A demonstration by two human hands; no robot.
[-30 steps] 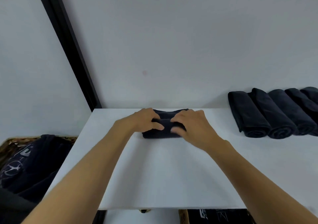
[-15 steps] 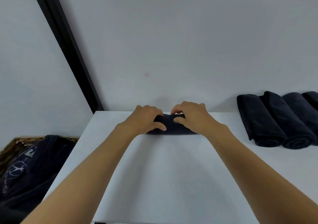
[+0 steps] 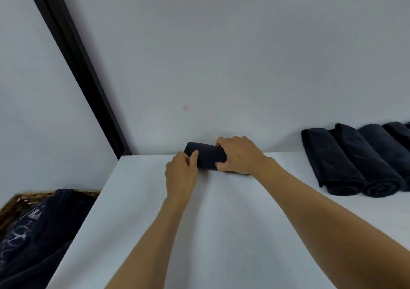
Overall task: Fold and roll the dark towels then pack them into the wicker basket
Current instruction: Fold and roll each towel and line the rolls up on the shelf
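A dark rolled towel [image 3: 207,156] lies across the far side of the white table [image 3: 221,233], close to the wall. My right hand [image 3: 238,154] grips its right end, fingers over the top and thumb at the front. My left hand [image 3: 182,174] is at the roll's left front; its thumb touches the towel. Several finished dark rolls [image 3: 355,162] lie side by side at the right. The wicker basket [image 3: 20,202] sits low at the left, with dark cloth [image 3: 37,240] in it.
A black vertical frame [image 3: 73,66] runs down the wall to the table's far left corner. The grey wall stands right behind the towel. The table's left edge drops off toward the basket.
The towel went from half rolled to a tight roll further from me. My left hand slid off the top to the roll's left front; my right hand stays wrapped around it.
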